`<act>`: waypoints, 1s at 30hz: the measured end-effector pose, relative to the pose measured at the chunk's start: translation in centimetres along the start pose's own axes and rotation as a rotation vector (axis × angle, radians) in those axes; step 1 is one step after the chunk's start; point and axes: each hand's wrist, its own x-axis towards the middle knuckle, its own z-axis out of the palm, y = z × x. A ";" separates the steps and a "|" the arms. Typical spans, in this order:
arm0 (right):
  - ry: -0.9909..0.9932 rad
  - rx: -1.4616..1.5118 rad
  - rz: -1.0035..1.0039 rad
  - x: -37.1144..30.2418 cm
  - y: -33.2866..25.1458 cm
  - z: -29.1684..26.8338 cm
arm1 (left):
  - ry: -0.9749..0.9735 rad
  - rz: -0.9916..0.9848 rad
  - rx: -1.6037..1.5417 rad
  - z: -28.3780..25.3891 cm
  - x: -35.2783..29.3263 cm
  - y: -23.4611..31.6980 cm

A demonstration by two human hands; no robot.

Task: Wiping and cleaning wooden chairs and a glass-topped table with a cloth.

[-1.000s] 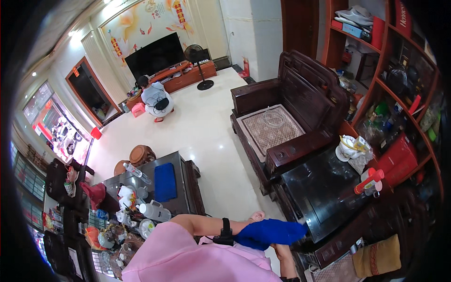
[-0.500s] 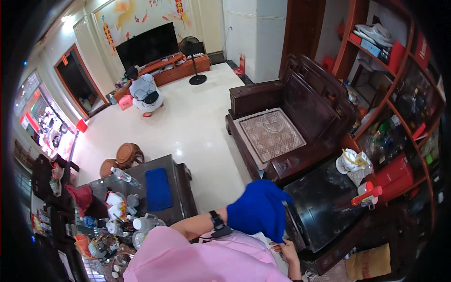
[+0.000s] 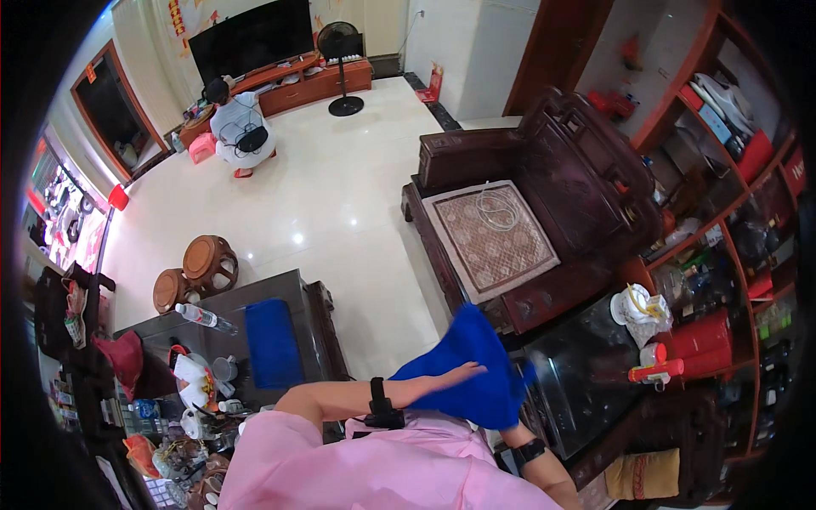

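A bright blue cloth (image 3: 476, 340) hangs in front of me between the two dark tables, bunched and creased. My left hand (image 3: 446, 382) lies across its near side, fingers stretched out toward the right and slightly blurred. The lower right of the cloth hides the fingers of my right hand (image 3: 512, 433); only the part by the wrist shows, so its grip cannot be seen. Another blue cloth (image 3: 274, 344) lies flat on the dark table (image 3: 319, 327) to the left.
Bottles, cups and a water bottle (image 3: 204, 317) crowd the left table. At right a black-topped side table (image 3: 578, 382) holds a white teapot (image 3: 636, 304). Beyond are a carved wooden sofa (image 3: 561, 170), two stools (image 3: 208, 262), a fan (image 3: 344, 68) and a crouching person (image 3: 242, 127).
My left hand has come out from under the blue cloth and now shows on top of it. The cloth has spread and shifted; my right hand's fingers have gone behind it. My view has turned slightly.
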 end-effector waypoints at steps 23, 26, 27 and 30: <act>-0.270 -0.392 0.610 18.3 -2.2 13.2 | 0.125 -0.312 -0.624 1.1 -6.6 -20.8; -0.253 -0.477 0.666 24.0 -4.4 14.6 | 0.013 -0.720 -0.734 -0.8 -7.4 -27.0; -0.268 -0.528 0.666 26.2 -4.3 14.7 | 0.016 -0.732 -0.724 0.2 -8.6 -30.0; -0.293 -0.522 0.694 31.7 -7.3 16.5 | 0.110 -0.761 -0.836 0.3 -10.3 -36.4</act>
